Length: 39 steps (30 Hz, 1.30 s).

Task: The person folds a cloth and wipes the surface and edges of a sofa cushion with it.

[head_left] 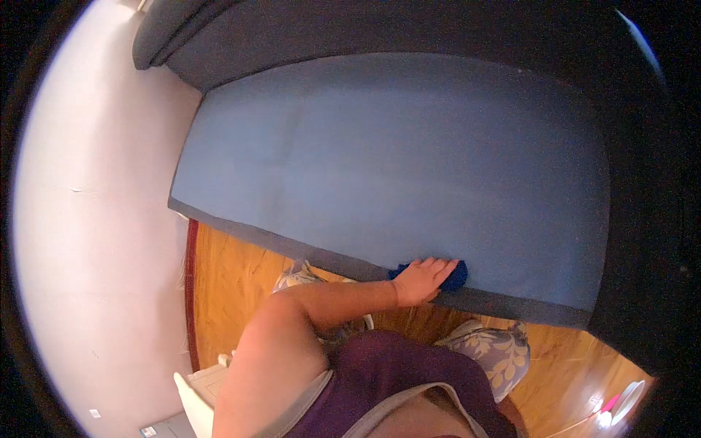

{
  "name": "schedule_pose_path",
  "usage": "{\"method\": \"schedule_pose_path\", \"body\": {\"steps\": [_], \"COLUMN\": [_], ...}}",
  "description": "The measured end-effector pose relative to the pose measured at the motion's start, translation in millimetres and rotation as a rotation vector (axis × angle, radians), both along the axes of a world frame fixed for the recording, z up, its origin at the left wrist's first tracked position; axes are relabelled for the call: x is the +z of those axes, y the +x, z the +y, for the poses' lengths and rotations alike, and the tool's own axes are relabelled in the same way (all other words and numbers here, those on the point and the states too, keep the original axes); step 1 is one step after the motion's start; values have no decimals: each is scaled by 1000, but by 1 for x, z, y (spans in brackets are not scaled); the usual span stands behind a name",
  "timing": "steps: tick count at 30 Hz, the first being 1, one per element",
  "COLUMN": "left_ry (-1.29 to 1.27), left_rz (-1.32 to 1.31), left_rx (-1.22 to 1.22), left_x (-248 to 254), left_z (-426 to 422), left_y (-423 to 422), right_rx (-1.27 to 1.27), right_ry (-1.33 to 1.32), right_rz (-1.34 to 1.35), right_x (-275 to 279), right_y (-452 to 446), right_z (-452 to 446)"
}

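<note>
My left hand rests palm down on a dark blue cloth, its fingers bent over the top of it. Parts of the bunched cloth show on both sides of the hand. Beneath them is the front edge of a wide blue sofa seat with a darker grey border. The left forearm reaches in from the lower left, across the front of my body. My right hand is outside the view.
A dark backrest runs behind the seat, and a dark side closes off the right. At left stands a pale wall. Below are the wooden floor, my patterned trouser legs, a cream chair and a white ring-shaped object.
</note>
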State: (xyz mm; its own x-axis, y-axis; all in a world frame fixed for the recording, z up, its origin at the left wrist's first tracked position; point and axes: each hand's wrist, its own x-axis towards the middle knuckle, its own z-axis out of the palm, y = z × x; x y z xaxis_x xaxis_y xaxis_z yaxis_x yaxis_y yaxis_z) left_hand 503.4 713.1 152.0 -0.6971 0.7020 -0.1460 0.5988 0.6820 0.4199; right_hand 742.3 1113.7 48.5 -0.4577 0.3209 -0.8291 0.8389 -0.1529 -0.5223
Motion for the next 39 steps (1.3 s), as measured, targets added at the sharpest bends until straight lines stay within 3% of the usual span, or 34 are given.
{"method": "schedule_pose_path", "body": {"steps": [4,5,7,8,9,11,14,17,29,35,37,38,39], "left_ry": [172,231,326,362,426,479,484,554,554,501,494,182,179], "left_rz": [-147,-23,219,337,451,568,636,729,873,1037,765,460,448], "left_rx": [174,231,332,384,439,621,965,1146,1411,1675,1856,1844,1842], "left_x": [22,28,35,34,30,21,12,-2,-13,-2,-14,-21,-21], "left_z": [-22,-38,-73,-91,-112,-151,-223,-288,-336,-398,-414,-439,-432], "left_y": [-38,-55,-104,-126,-154,-195,-253,-292,-432,-434,-438,-442,-444], "right_rx": [279,373,569,440,588,853,1109,989,1002,1010,1013,1024,1028], "right_ry": [61,132,481,677,876,984,1194,1316,1207,1186,1189,1190,1191], "right_rz": [216,308,452,688,717,823,878,773,688,747,742,742,730], "right_x": [42,64,120,119,122,120,51,-4,11,36,41,42,43], "right_y": [-69,-107,-201,-238,-275,-328,-397,-411,-410,-417,-419,-421,-425], "right_z": [38,40,23,-3,-28,-99,-175,-208,-192,-198,-201,-211,-210]}}
